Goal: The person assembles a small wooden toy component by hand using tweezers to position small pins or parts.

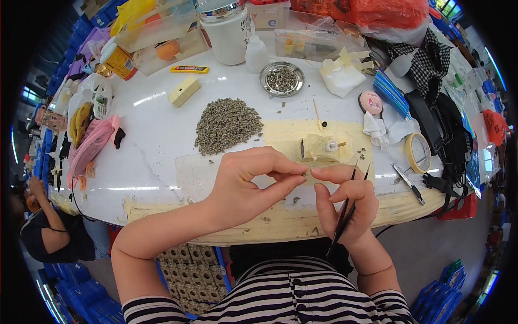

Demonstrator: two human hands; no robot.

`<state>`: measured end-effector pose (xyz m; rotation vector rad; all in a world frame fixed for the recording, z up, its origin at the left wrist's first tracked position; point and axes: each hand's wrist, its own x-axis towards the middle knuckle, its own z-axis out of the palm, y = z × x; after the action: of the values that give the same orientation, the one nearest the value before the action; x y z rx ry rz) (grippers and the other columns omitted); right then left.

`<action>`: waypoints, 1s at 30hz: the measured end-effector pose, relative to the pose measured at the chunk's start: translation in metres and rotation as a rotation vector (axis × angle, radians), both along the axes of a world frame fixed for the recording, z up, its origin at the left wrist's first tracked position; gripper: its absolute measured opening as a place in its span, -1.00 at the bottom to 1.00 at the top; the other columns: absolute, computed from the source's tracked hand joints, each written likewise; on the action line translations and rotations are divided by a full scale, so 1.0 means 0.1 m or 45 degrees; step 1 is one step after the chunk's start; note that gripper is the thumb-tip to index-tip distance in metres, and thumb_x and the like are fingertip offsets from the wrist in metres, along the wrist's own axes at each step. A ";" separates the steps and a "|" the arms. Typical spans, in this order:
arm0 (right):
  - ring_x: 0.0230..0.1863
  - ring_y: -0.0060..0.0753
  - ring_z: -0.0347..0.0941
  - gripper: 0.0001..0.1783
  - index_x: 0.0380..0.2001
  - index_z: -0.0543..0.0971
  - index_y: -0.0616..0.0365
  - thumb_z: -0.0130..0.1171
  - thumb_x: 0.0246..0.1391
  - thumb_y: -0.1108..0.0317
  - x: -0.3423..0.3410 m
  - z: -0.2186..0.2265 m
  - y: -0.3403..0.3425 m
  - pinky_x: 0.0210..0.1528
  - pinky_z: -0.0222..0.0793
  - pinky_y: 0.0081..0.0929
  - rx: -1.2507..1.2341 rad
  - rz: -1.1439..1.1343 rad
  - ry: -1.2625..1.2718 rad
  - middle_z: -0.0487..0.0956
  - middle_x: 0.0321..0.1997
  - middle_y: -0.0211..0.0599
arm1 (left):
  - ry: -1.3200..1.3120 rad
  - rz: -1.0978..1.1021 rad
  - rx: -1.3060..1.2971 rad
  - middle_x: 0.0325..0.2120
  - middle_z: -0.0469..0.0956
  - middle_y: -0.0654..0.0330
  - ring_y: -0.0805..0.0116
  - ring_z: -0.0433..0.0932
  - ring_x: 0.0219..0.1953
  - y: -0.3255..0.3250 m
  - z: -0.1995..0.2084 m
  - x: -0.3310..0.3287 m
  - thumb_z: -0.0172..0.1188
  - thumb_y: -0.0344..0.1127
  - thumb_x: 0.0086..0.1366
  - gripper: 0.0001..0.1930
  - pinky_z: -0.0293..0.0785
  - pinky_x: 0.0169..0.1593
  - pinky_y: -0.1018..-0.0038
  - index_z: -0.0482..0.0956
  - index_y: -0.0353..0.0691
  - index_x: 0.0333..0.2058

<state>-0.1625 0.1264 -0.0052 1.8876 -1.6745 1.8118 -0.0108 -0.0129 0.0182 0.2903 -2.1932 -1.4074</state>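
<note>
My left hand [243,181] is closed in a pinch, thumb and forefinger together on a tiny greyish metal part [305,174] that the fingertips mostly hide. Close beside it, my right hand [356,208] has black tweezers [343,220] tucked in its fingers, tips pointing up and away from me. The right forefinger and thumb are apart, just short of the left fingertips. Beyond the hands, a taped cream block [315,151] with a small peg on top sits on yellowish tape. A heap of small grey metal parts [227,125] lies to the far left.
A round metal dish [281,80] holds more small parts. Around it stand a white squeeze bottle [257,54], a cream block [184,90] and a yellow cutter [190,69]. At the right lie a tape roll [418,153] and a craft knife [408,184]. Another person's arm [51,216] shows far left.
</note>
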 end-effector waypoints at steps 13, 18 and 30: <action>-0.29 -0.11 0.66 -0.62 -0.38 0.39 0.19 0.38 -0.17 0.73 0.07 -0.08 -0.05 -0.34 0.58 -0.41 0.010 0.056 0.149 0.69 -0.21 0.03 | -0.238 -0.170 1.281 -0.30 0.70 0.13 0.47 0.66 -0.27 -0.04 -0.20 0.09 0.35 -0.53 0.26 -0.89 0.60 -0.16 0.55 0.65 -0.32 -0.23; -0.29 -0.12 0.66 -0.63 -0.38 0.40 0.19 0.37 -0.15 0.73 0.07 -0.06 -0.05 -0.34 0.59 -0.42 0.035 0.057 0.165 0.68 -0.21 0.06 | -0.235 -0.175 1.229 -0.30 0.70 0.14 0.49 0.66 -0.27 -0.05 -0.18 0.10 0.37 -0.52 0.26 -0.88 0.60 -0.16 0.55 0.65 -0.33 -0.23; -0.32 -0.16 0.66 -0.63 -0.38 0.39 0.19 0.38 -0.11 0.73 0.06 -0.05 -0.03 -0.38 0.59 -0.44 0.067 0.022 0.155 0.69 -0.23 0.06 | -0.211 -0.116 1.050 -0.25 0.66 0.13 0.48 0.65 -0.22 0.02 -0.13 0.11 0.34 -0.60 0.25 -0.87 0.61 -0.13 0.57 0.64 -0.39 -0.22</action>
<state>-0.1568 0.1229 -0.0103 1.9950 -1.6863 1.6372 0.0004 -0.0111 0.0054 0.6091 -1.6369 -2.3581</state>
